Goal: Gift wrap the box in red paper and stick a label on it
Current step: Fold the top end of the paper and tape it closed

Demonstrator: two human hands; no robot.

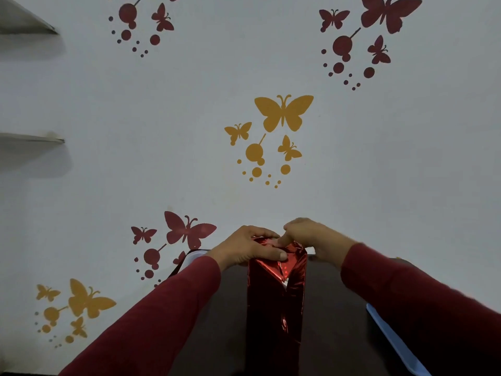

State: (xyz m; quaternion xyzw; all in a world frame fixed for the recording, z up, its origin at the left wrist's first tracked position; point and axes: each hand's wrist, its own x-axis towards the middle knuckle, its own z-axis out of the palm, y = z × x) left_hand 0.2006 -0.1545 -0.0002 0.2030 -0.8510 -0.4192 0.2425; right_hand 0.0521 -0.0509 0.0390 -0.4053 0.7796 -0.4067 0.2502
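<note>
Hands (273, 244) on box (275, 299) far end

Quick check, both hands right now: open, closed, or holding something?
Left hand: holding the folded end flap of the red-wrapped box, thumb pressed across it.
Right hand: fingers curled on the same end fold, pinching the paper.
</note>
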